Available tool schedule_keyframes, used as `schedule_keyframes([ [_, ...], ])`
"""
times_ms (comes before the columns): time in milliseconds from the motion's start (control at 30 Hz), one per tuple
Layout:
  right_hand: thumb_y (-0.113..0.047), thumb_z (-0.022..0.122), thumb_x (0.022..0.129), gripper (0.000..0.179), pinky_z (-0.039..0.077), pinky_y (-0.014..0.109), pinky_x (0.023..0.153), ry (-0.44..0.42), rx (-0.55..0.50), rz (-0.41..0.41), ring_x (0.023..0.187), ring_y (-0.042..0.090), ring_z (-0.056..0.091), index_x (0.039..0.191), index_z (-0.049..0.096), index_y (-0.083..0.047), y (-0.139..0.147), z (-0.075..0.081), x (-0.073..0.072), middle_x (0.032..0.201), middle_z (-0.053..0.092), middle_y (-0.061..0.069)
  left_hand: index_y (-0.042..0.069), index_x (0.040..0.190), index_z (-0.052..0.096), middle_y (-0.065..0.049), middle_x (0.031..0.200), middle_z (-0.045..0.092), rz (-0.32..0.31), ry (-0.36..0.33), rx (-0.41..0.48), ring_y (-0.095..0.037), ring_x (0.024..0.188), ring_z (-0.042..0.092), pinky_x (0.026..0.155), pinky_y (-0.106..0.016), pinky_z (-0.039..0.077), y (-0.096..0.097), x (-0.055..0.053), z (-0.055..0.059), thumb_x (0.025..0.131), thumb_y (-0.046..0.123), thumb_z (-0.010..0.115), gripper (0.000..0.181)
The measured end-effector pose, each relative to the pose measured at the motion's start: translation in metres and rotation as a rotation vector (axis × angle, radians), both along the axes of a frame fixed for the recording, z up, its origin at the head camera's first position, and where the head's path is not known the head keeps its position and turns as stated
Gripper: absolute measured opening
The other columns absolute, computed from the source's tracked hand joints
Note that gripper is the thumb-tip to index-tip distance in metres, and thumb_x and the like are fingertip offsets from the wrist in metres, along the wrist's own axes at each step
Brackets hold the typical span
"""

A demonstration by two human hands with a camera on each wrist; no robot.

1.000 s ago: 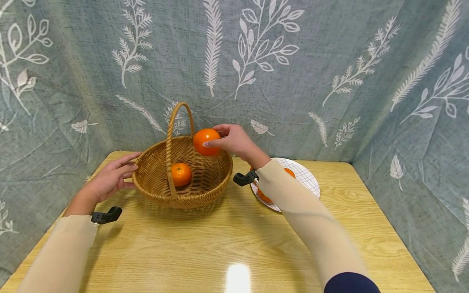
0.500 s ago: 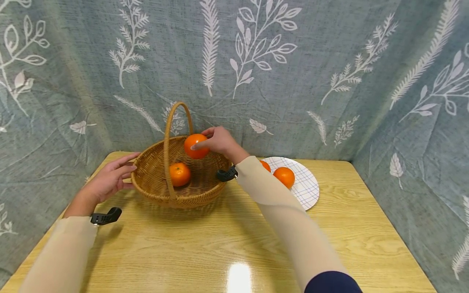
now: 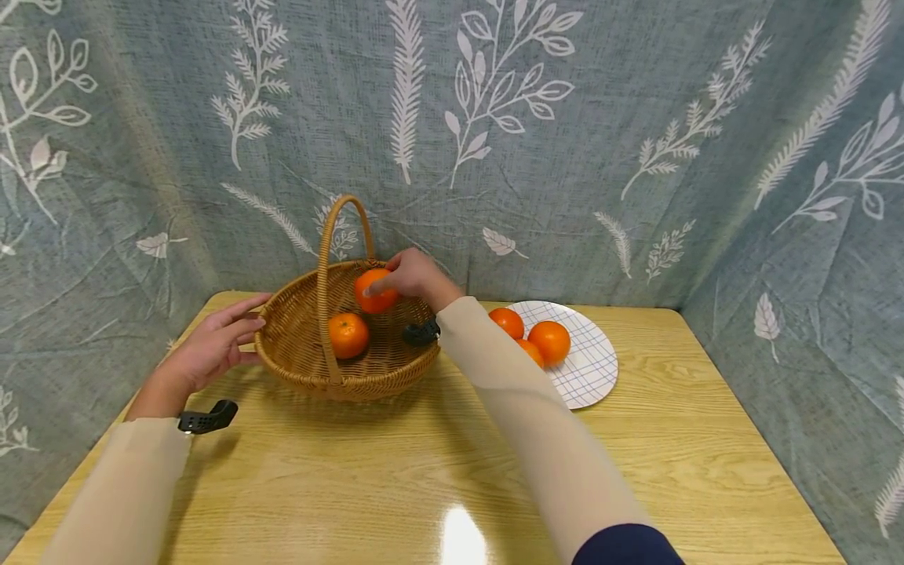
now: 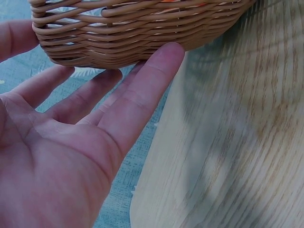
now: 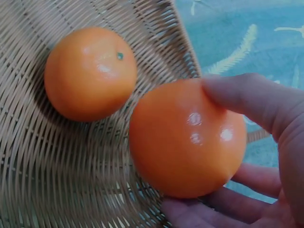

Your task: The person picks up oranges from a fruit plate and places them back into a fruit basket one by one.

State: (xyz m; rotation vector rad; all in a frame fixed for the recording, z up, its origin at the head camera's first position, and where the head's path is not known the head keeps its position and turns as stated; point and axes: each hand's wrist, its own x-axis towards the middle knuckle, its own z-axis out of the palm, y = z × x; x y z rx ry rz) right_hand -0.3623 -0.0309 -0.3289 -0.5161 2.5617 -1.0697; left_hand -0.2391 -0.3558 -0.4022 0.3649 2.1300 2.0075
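Observation:
A brown wicker basket with a tall arched handle stands on the left part of the table, one orange lying in it near the handle. Thumb and fingers of my right hand grip a second orange inside the far right part of the basket, up and to the right of the first in the head view. My left hand rests against the basket's left side with relaxed, mostly straight fingers. The left wrist view shows its thumb reaching the low outer weave.
Right of the basket lies a white checked plate with several oranges, partly behind my right sleeve. A grey-green curtain with white leaf patterns hangs close behind and along both sides of the wooden table.
My right hand has carried the orange left and down into the basket, and my right forearm has shifted left, uncovering more of the plate. My left hand stays in place.

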Motion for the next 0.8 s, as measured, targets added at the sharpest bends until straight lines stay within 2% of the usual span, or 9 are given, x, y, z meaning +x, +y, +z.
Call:
schedule_keyframes([
  [133,-0.037,0.084,0.085,0.068,0.055,0.038,0.1,0.043,0.114,0.034,0.128,0.029,0.058,0.14,0.061,-0.004,-0.006,-0.003,-0.001,0.148,0.057,0.011,0.007,0.166,0.008,0.009,0.127,0.058,0.007,0.004,-0.007,-0.006,0.107,0.07,0.082,-0.03,0.062,-0.001,0.0,0.0,0.112,0.019,0.044,0.066],
  [333,-0.038,0.084,0.084,0.063,0.054,0.037,0.1,0.115,0.281,0.068,0.123,0.029,0.061,0.133,0.066,-0.004,-0.012,-0.009,-0.002,0.138,0.063,0.011,0.006,0.166,0.008,0.007,0.126,0.06,0.003,0.004,0.006,-0.008,0.107,0.07,0.082,-0.03,0.062,0.001,-0.001,-0.001,0.112,0.019,0.045,0.066],
  [567,-0.035,0.084,0.085,0.063,0.054,0.037,0.099,0.106,0.35,0.102,0.123,0.029,0.06,0.136,0.064,-0.005,-0.015,-0.016,-0.004,0.138,0.062,0.011,0.005,0.166,0.01,0.008,0.125,0.062,0.002,0.004,0.011,-0.008,0.108,0.07,0.082,-0.03,0.062,0.004,-0.001,0.0,0.112,0.019,0.044,0.065],
  [633,-0.033,0.084,0.084,0.06,0.054,0.037,0.097,0.112,0.356,0.116,0.12,0.028,0.062,0.133,0.066,-0.005,-0.015,-0.017,-0.004,0.135,0.064,0.011,0.005,0.166,0.01,0.008,0.126,0.061,0.004,0.004,0.006,-0.007,0.108,0.07,0.082,-0.03,0.062,0.003,0.0,0.0,0.112,0.019,0.044,0.066],
  [733,-0.031,0.085,0.082,0.048,0.055,0.033,0.088,0.151,0.383,0.152,0.104,0.023,0.064,0.121,0.073,-0.006,-0.016,-0.017,-0.003,0.124,0.067,0.008,0.006,0.166,0.009,0.009,0.127,0.06,0.007,-0.001,0.002,-0.007,0.108,0.07,0.082,-0.03,0.062,0.002,0.0,0.0,0.112,0.02,0.044,0.066],
  [800,-0.031,0.086,0.08,0.047,0.054,0.031,0.084,0.169,0.395,0.172,0.097,0.021,0.062,0.119,0.073,-0.008,-0.017,-0.017,-0.001,0.119,0.068,0.007,0.007,0.166,0.009,0.008,0.127,0.059,0.008,-0.005,0.004,-0.007,0.108,0.07,0.082,-0.03,0.062,0.0,0.0,-0.001,0.112,0.02,0.044,0.066],
])
